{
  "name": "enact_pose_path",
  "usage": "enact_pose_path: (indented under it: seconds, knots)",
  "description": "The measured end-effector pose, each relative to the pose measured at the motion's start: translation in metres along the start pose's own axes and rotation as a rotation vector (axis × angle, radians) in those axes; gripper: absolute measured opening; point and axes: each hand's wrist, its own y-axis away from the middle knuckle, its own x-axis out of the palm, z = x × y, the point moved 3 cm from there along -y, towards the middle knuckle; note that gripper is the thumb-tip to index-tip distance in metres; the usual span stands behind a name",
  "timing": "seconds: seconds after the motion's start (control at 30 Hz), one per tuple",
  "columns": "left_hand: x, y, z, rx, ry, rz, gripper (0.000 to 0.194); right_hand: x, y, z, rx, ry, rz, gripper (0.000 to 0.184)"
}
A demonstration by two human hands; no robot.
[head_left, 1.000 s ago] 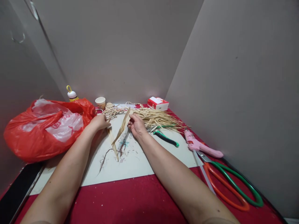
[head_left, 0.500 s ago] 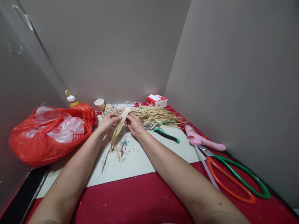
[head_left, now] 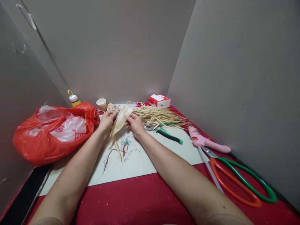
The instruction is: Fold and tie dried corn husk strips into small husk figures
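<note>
Both hands meet at the far middle of the table and hold one pale dried husk strip (head_left: 119, 123) between them. My left hand (head_left: 106, 120) pinches its left edge with closed fingers. My right hand (head_left: 134, 124) grips its upper right edge, fingers closed. The strip hangs down and tapers to a point over a white mat (head_left: 150, 156). Thin dark threads (head_left: 117, 154) lie on the mat just below it.
A heap of straw-coloured strips (head_left: 157, 116) lies behind my right hand, with green-handled pliers (head_left: 170, 136) beside it. A pink glue gun (head_left: 206, 142) and large orange-and-green scissors (head_left: 236, 184) lie at right. A red plastic bag (head_left: 49, 132), paper cup (head_left: 101, 103), yellow bottle (head_left: 73, 98) and red box (head_left: 159, 101) stand around.
My left hand came in from the left and took the strip that my right hand held. Both hands then spread it wider, and it rose slightly.
</note>
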Motion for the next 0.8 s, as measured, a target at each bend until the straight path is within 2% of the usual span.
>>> enact_pose_path:
  seconds: [0.13, 0.23, 0.3, 0.37, 0.47, 0.53, 0.57, 0.63, 0.7, 0.73, 0.8]
  knots:
    - [0.005, 0.006, -0.003, -0.149, -0.017, 0.189, 0.039, 0.001, 0.001, 0.002, -0.068, 0.043, -0.005, 0.031]
    - [0.007, 0.008, -0.004, -0.145, -0.104, 0.26, 0.039, 0.005, 0.002, 0.004, -0.088, 0.104, -0.009, 0.026]
    - [0.003, 0.005, -0.005, -0.105, -0.09, 0.196, 0.036, 0.005, 0.003, 0.011, -0.066, 0.199, -0.038, 0.019]
    - [-0.005, 0.0, -0.006, -0.043, -0.039, 0.038, 0.029, 0.003, 0.005, 0.021, -0.045, 0.418, -0.002, 0.015]
    - [-0.017, -0.005, -0.01, 0.041, 0.001, -0.2, 0.018, 0.003, 0.015, 0.038, -0.05, 0.988, 0.213, 0.024]
    - [-0.022, -0.006, -0.011, 0.073, 0.019, -0.261, 0.014, 0.004, 0.027, 0.04, 0.038, 1.284, 0.375, 0.03]
    - [-0.023, -0.007, -0.012, 0.083, 0.032, -0.266, 0.012, 0.007, 0.034, 0.037, 0.115, 1.321, 0.464, 0.029]
    - [-0.023, -0.007, -0.013, 0.1, 0.049, -0.259, 0.013, 0.019, 0.05, 0.027, 0.26, 1.172, 0.687, 0.018]
    - [-0.022, -0.007, -0.014, 0.099, 0.053, -0.247, 0.016, 0.034, 0.06, 0.019, 0.297, 0.925, 0.838, 0.007]
    - [-0.022, -0.007, -0.014, 0.094, 0.05, -0.24, 0.017, 0.038, 0.06, 0.017, 0.267, 0.844, 0.832, 0.005]
    - [-0.021, -0.008, -0.013, 0.088, 0.041, -0.214, 0.018, 0.038, 0.051, 0.016, 0.134, 0.812, 0.662, 0.006]
